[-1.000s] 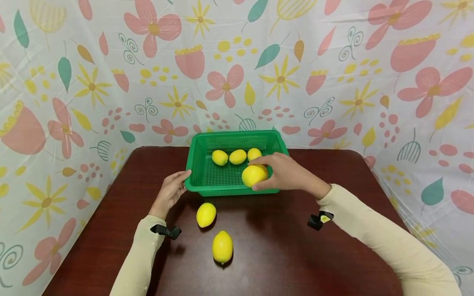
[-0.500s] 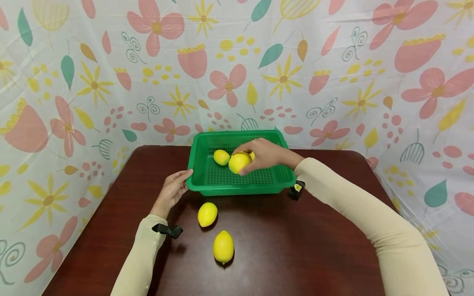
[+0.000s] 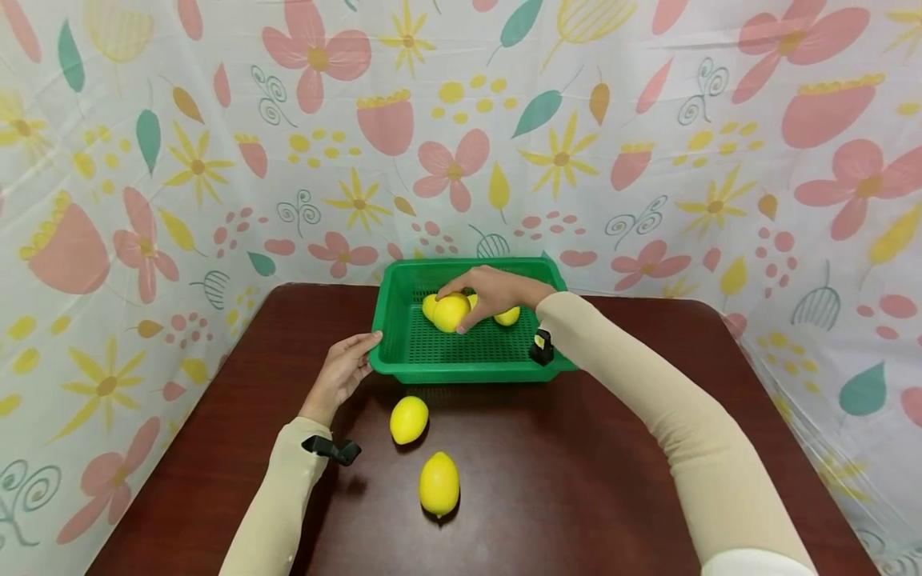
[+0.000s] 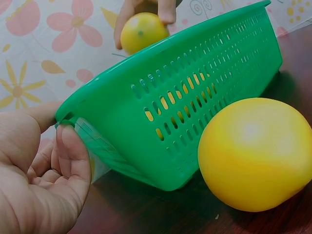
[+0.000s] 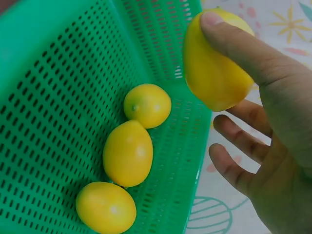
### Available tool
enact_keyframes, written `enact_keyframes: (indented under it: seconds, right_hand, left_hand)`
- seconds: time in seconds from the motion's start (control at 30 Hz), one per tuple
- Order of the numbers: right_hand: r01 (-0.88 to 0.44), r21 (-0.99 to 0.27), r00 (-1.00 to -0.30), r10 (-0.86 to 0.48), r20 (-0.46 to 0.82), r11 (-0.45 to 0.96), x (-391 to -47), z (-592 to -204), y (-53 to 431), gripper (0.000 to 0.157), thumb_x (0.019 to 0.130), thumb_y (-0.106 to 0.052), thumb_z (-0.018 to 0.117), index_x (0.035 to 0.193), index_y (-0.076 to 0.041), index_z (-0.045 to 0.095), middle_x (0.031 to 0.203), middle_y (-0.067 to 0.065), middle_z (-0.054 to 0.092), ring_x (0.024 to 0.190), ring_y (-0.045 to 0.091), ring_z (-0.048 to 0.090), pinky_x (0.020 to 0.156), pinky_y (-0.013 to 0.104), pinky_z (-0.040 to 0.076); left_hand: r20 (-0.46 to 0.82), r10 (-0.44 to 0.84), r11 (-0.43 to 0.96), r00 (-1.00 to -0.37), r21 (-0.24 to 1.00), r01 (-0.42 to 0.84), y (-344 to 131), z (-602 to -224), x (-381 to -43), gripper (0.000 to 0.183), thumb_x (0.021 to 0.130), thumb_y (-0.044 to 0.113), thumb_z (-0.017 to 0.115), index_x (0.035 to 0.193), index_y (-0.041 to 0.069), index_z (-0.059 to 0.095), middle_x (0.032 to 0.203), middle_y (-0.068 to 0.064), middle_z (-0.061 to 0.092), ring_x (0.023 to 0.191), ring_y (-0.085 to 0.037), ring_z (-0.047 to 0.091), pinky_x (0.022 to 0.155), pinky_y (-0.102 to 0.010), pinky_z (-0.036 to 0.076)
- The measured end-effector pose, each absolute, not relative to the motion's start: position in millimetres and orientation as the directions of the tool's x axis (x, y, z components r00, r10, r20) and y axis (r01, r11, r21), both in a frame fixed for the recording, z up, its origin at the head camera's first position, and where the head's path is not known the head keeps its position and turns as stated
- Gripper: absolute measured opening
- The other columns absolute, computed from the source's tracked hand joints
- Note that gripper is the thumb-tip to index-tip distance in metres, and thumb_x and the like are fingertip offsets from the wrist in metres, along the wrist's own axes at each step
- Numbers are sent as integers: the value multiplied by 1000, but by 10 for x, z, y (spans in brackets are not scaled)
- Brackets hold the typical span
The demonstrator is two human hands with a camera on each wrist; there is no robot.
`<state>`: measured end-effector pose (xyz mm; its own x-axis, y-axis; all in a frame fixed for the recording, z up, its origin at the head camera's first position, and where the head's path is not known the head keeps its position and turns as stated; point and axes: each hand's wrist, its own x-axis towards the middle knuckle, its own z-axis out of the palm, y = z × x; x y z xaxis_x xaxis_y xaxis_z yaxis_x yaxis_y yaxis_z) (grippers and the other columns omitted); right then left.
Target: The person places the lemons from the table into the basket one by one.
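Note:
My right hand (image 3: pixel 493 290) pinches a yellow lemon (image 3: pixel 451 313) between thumb and fingers, above the green plastic basket (image 3: pixel 468 373). Inside the basket, the right wrist view shows three lemons in a row: one lemon (image 5: pixel 147 106) by the end wall, a middle lemon (image 5: pixel 128 153) and a lower lemon (image 5: pixel 106 207). My left hand (image 3: pixel 342 372) grips the basket's left rim, thumb on top and fingers curled below, as the left wrist view shows. In front of the basket, one lemon (image 3: pixel 409 420) lies near my left hand and another lemon (image 3: pixel 439 484) lies closer to me.
The basket stands at the back of a dark red-brown table (image 3: pixel 576 480), close to a floral-printed cloth (image 3: pixel 461 120) that hangs behind and along the sides. Black camera straps sit on both wrists, over cream sleeves (image 3: pixel 648 400).
My right hand has carried its lemon leftward over the basket, from the front right to above the left lemon in the row. The left hand keeps its grip on the rim.

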<state>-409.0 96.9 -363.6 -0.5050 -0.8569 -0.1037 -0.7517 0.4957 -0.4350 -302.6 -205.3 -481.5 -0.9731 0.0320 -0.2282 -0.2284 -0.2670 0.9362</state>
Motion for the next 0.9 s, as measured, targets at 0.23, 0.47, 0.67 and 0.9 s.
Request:
enact_keyframes:
  seconds: [0.23, 0.47, 0.67, 0.9]
  right_hand:
    - [-741, -464, -486, -864, -128, 486, -4245, -3801, 823, 70, 87, -35, 84, 148, -16, 56, 147, 5, 57, 123, 22, 58, 101, 44, 50]
    - [-779, -426, -456, -882, -121, 461, -4329, -3944, 655, 66, 86, -30, 86, 146, -18, 59, 143, 3, 61, 124, 22, 57, 102, 43, 49]
    - [-789, -387, -459, -877, -144, 476, -4380, -4015, 523, 67, 83, -28, 88, 144, -22, 61, 138, -1, 64, 117, 23, 51, 98, 42, 45]
    - [-791, -350, -455, -865, -212, 502, -4429, -4081, 386, 68, 83, -32, 88, 144, -22, 61, 141, -3, 62, 113, 26, 43, 96, 43, 41]
  left_hand:
    - [-231, 40, -276, -972, 932, -233, -2043, -4847, -3055, 15, 100, 26, 70, 102, 11, 68, 82, 3, 68, 71, -9, 63, 67, -21, 52]
    - [-231, 27, -282, -973, 932, -229, -2040, -4878, -3061, 20, 100, 25, 70, 107, 6, 67, 82, 3, 68, 70, -9, 63, 66, -22, 52]
    - [-224, 27, -261, -974, 939, -223, -2044, -4881, -3059, 40, 100, 27, 71, 123, -4, 61, 85, 1, 69, 71, -9, 63, 68, -22, 53]
    - [-215, 24, -271, -976, 939, -214, -2055, -4867, -3058, 47, 100, 26, 70, 129, -9, 57, 85, 1, 69, 71, -9, 63, 67, -22, 53]
